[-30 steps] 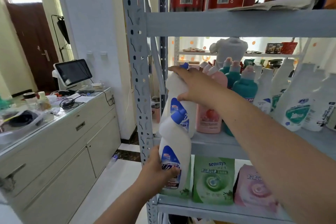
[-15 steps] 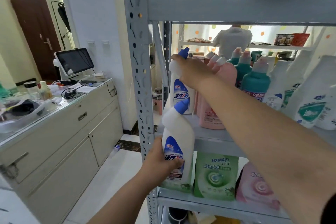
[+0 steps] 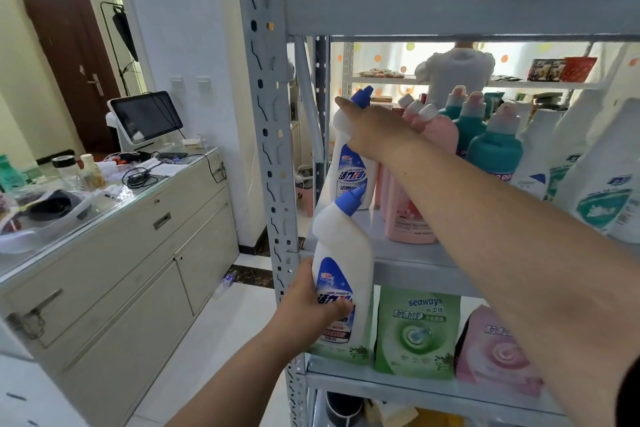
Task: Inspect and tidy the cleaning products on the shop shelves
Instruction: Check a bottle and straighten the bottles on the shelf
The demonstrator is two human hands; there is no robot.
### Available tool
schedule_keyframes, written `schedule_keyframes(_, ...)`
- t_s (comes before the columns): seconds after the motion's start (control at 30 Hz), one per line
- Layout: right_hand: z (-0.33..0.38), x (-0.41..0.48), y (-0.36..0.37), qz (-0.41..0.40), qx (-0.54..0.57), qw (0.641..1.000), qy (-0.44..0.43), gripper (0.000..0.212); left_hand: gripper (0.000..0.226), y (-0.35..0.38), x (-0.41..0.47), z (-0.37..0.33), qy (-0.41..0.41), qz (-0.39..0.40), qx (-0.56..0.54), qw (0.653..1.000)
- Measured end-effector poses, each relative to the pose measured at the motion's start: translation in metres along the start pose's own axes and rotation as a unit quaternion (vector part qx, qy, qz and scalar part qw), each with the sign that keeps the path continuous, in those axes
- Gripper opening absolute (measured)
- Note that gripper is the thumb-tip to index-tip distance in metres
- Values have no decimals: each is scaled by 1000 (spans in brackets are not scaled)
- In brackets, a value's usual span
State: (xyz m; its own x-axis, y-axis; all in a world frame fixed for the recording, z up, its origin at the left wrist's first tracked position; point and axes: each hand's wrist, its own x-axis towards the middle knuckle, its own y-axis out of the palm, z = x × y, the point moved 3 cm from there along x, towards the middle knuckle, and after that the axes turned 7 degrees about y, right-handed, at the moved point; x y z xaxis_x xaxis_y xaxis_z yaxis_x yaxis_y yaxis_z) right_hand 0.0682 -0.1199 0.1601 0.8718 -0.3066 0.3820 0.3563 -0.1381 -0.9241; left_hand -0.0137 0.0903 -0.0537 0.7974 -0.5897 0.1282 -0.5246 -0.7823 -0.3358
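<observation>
left hand (image 3: 304, 308) still grips lower bottle (image 3: 343, 253) | right hand (image 3: 377, 130) at shelf bottle (image 3: 353, 173), grip unclear

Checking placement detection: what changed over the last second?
The right hand tipped the tilted shelf bottle upright; it now stands at the left end of the shelf. The right hand stays on its neck. The left hand keeps gripping the second bottle lower down, in much the same place.
</observation>
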Motion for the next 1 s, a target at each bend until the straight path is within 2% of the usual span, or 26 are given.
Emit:
schedule_keyframes(0.07,0,-5,-9,21,-3,1000,16,76,55,0,-1,-1,2,3,-3,1000)
schedule_keyframes(0.13,0,-17,-22,30,17,999,23,56,54,-2,-4,-2,5,6,-6,1000)
schedule_keyframes(0.2,0,-44,-31,-5,95,995,33,37,54,-4,-7,-2,7,7,-18,1000)
schedule_keyframes(0.27,0,-87,-30,-37,230,972,36,36,52,-6,-13,-2,4,11,-41,999)
schedule_keyframes(0.37,1,-160,-13,-48,419,906,39,21,45,-10,-26,-3,4,16,-72,997)
schedule_keyframes(0.43,2,-202,8,-23,516,852,83,20,39,-12,-38,-5,-3,21,-102,995)
schedule_keyframes(0.53,9,-265,48,100,581,792,161,45,38,-10,-61,-13,-7,45,-139,989)
schedule_keyframes(0.63,18,-326,81,196,620,733,200,49,43,-1,-90,-22,11,80,-167,983)
schedule_keyframes(0.73,14,-370,90,170,675,673,249,58,54,18,-119,-16,28,97,-148,984)
schedule_keyframes(0.8,10,-389,88,127,704,642,276,55,69,31,-138,-2,51,82,-59,994)
schedule_keyframes(0.87,10,-403,86,102,697,648,289,51,104,48,-157,9,70,105,63,990)
schedule_keyframes(0.9,11,-410,86,104,684,664,284,54,120,56,-167,12,65,114,80,988)
schedule_keyframes(0.97,14,-425,92,132,657,697,254,60,134,69,-179,16,42,93,63,993)
schedule_keyframes(1.0,15,-431,94,146,657,702,234,61,132,72,-184,18,37,61,54,996)
